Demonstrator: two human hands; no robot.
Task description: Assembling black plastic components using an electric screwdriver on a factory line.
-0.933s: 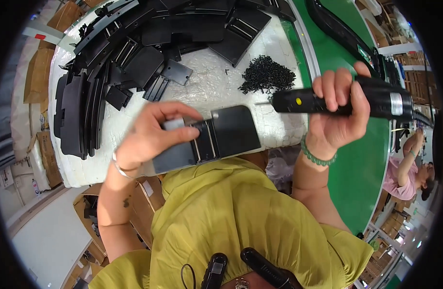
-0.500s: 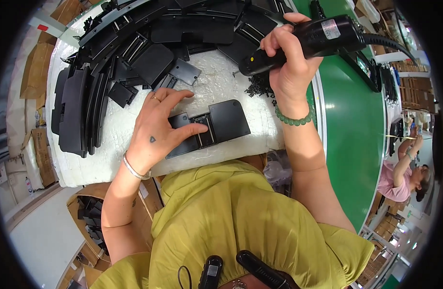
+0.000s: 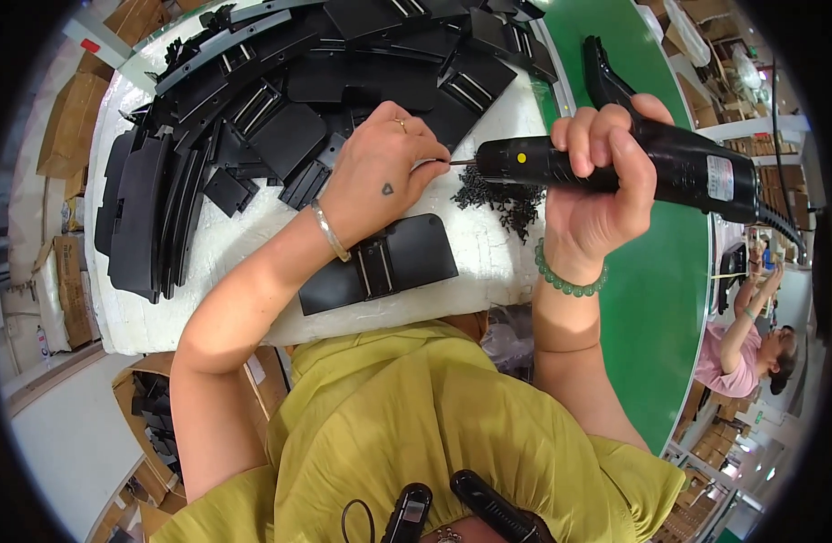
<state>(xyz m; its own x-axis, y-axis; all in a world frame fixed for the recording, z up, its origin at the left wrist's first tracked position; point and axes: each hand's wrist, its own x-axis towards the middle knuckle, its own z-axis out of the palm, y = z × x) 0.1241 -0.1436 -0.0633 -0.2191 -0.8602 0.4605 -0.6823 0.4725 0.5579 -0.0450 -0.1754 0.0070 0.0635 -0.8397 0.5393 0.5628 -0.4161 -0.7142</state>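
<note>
My right hand (image 3: 602,181) grips a black electric screwdriver (image 3: 678,172) lying almost level, its thin bit pointing left. At the tip of that bit, the fingers of my left hand (image 3: 384,167) are pinched together; what they hold, if anything, is too small to make out. Below the left wrist lies a flat black plastic panel (image 3: 411,253) with a central slot and two metal rods (image 3: 375,270). A heap of small black screws (image 3: 506,204) sits under the screwdriver.
Black panels and parts (image 3: 294,136) are piled along the far side of the white padded surface (image 3: 488,267). Long black pieces (image 3: 149,222) stand at its left. To the right runs a green table (image 3: 651,299). A co-worker in pink (image 3: 733,348) is at far right.
My left hand has left the panel and moved up and right to the bit. The screwdriver has moved down and right, turning more level. The small plate beyond the panel is no longer visible.
</note>
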